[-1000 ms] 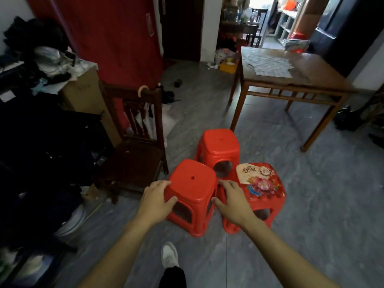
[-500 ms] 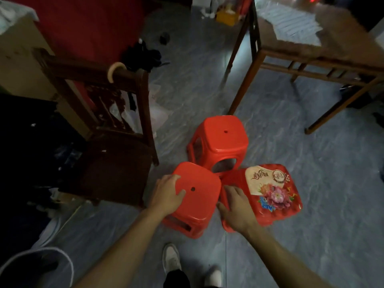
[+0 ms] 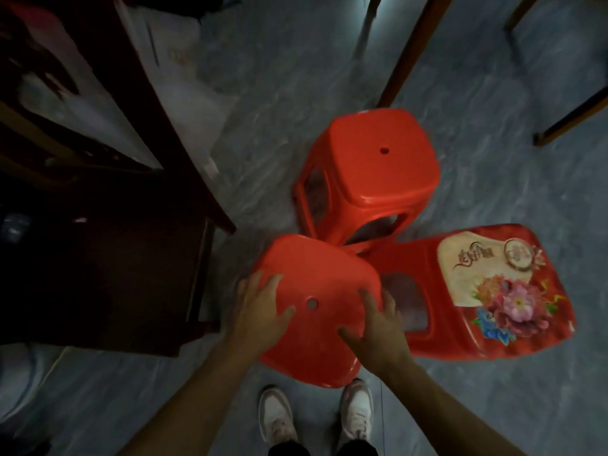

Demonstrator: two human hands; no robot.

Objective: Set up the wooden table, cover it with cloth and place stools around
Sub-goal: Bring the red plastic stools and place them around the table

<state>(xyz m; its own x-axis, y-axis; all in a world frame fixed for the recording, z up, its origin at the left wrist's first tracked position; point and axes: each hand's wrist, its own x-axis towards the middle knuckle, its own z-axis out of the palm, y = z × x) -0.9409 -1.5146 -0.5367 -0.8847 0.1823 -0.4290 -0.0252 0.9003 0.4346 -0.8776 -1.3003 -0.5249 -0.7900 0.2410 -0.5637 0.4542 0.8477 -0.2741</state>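
On the seat of the nearest red stool (image 3: pixel 316 307), right in front of your shoes (image 3: pixel 316 419), you have both hands down: your left hand (image 3: pixel 260 311) lies on the seat's left side with fingers spread and the thumb reaching toward the centre hole, and your right hand (image 3: pixel 378 327) wraps the right edge, fingers curling over the rim while the thumb stays on top. That reads as a two-sided hold meant to lift or swing the stool, though how firmly the left fingers hook the far rim you cannot tell from here. The seat looks tilted toward you, which suggests its feet are coming off the grey floor (image 3: pixel 493 159). Just beyond it stands a second plain red stool (image 3: pixel 371 166), upright, and to your right the flower-printed stool (image 3: pixel 477 291) sits so close that your right knuckles are nearly against its side; the three crowd together at one corner. To your left the dark wooden chair (image 3: pixel 115 274) stands close to the stool, so there is little room that way. The table legs (image 3: pixel 411 51) rise at the top, with open floor between them and the stools, and that looks like your clearest path for carrying the stool to the table.
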